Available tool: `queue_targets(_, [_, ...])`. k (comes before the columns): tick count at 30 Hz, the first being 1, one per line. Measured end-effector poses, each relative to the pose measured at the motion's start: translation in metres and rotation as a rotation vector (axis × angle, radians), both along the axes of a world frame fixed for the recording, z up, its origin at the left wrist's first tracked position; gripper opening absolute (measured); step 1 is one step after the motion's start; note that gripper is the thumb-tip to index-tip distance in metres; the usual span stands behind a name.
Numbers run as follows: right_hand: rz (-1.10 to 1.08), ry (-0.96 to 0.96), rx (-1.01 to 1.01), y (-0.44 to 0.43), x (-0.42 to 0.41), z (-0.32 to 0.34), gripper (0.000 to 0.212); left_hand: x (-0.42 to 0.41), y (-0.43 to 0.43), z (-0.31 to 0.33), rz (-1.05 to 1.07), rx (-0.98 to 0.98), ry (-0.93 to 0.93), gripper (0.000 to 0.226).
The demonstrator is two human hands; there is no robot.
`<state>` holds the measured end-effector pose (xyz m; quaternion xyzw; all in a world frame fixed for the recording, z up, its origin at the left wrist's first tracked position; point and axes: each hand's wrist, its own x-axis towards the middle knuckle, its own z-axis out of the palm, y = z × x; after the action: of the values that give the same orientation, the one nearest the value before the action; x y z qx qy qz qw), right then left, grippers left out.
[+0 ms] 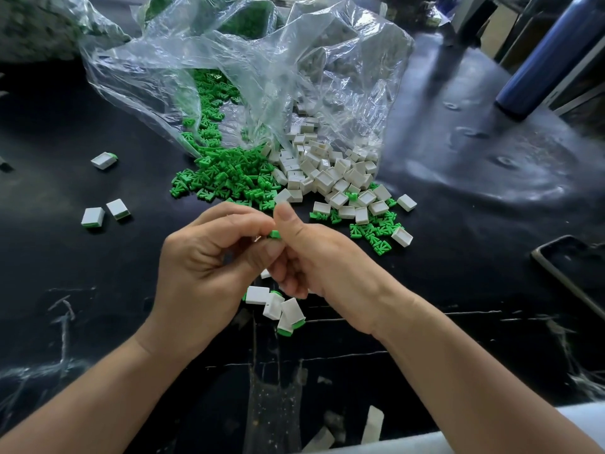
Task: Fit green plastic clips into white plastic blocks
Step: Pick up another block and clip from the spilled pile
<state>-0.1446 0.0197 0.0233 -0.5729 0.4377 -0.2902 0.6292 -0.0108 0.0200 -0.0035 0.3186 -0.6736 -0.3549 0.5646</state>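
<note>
My left hand (203, 253) and my right hand (314, 253) meet over the middle of the black table, fingertips pinched together. Between them shows a green clip (274, 234); a white block, if held, is hidden by the fingers. Beyond the hands lies a heap of loose green clips (226, 172) and beside it, to the right, a heap of white blocks (327, 172). Several white blocks with green clips fitted (278, 308) lie just below my hands. Three more fitted blocks (104, 159) lie scattered at the left.
A clear plastic bag (248, 70) spills both heaps onto the black table (458, 257). A dark blue bottle (543, 60) stands at the back right. A phone-like dark slab (573, 270) lies at the right edge. More bagged green parts sit at the back left.
</note>
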Motion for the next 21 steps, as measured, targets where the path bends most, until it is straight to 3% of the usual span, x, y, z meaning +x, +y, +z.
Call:
queue_targets(4, [0.06,0.119,-0.035,-0.0023,-0.0032,0.001,0.059,0.0018,-0.0011,-0.0025,0.015,0.041,-0.016,0.014])
queue_targets(6, [0.098,0.108,-0.033,-0.0027,-0.0048,0.0023,0.067,0.0017,-0.0009,-0.0018,0.001,0.07,0.029,0.01])
queue_targets(10, [0.077,0.093,-0.094,-0.0027,-0.0045,0.003,0.05,0.001,-0.0008,-0.0019,-0.063,0.109,0.114,0.014])
queue_targets(14, [0.063,0.039,-0.106,-0.0025,-0.0006,-0.0018,0.06,0.002,-0.0006,-0.0037,-0.069,0.12,0.156,0.01])
queue_targets(21, [0.019,0.074,-0.076,-0.0017,0.0033,-0.0056,0.079,0.0049,-0.0037,-0.0043,0.011,0.079,-0.028,0.023])
